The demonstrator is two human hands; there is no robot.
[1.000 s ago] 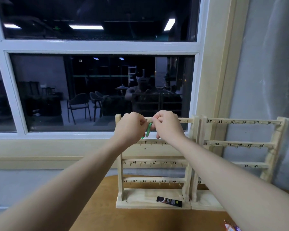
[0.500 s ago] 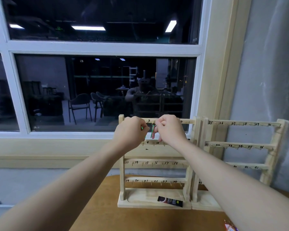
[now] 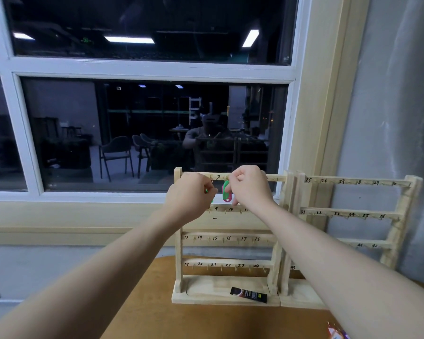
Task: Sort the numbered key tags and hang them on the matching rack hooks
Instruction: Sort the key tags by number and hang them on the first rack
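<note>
Two wooden key racks stand side by side on the brown table. The left rack (image 3: 228, 241) has hooks numbered up to 24, the right rack (image 3: 353, 214) from 25 up. Both my hands are raised at the left rack's top rail. My right hand (image 3: 251, 188) pinches the ring of a green key tag (image 3: 225, 193) that hangs just under the rail near hook 3. My left hand (image 3: 191, 195) is curled around another green tag (image 3: 212, 199), of which only slivers show. The top rail's hooks behind my hands are hidden.
A small black packet (image 3: 249, 294) lies on the left rack's base. A bit of colourful tags (image 3: 335, 333) shows at the bottom right edge. A window (image 3: 142, 133) and a grey wall stand right behind the racks.
My hands have drawn slightly apart. The green tag now hangs straight down under the top rail from my right fingers; my left hand has dropped a little.
</note>
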